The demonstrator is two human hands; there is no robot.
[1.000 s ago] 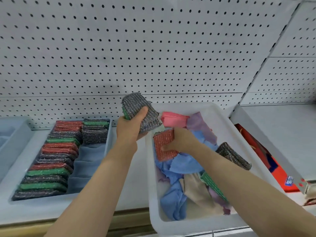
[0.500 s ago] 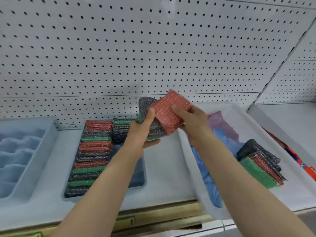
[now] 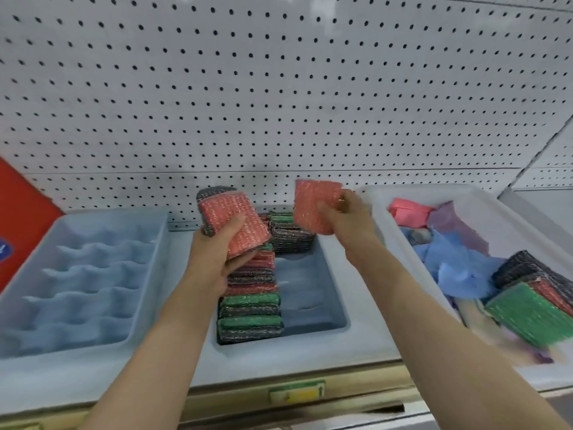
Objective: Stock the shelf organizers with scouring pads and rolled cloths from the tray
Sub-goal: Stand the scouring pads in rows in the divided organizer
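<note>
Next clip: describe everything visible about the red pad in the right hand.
The red scouring pad is a flat, roughly rectangular piece with rounded corners, its coarse woven surface flecked with glittery thread. It is held up on edge, tilted slightly, in front of the pegboard and above the far end of the blue organizer. The right hand pinches its right side, with fingers behind and the thumb in front. Nothing else touches it. It is somewhat motion-blurred.

The scouring pads (image 3: 249, 308) packed in the middle organizer (image 3: 325, 252) look like coarse woven mesh shot with glinting metallic thread, red, green and dark grey. Both organizers, this one and the one at nine o'clock (image 3: 77, 274), appear smooth, matt blue-grey plastic. At three o'clock, the white tray (image 3: 387, 231) seems smooth plastic, holding soft, crumpled cloths (image 3: 455, 259). Behind, the pegboard (image 3: 279, 88) is matt white.
</note>
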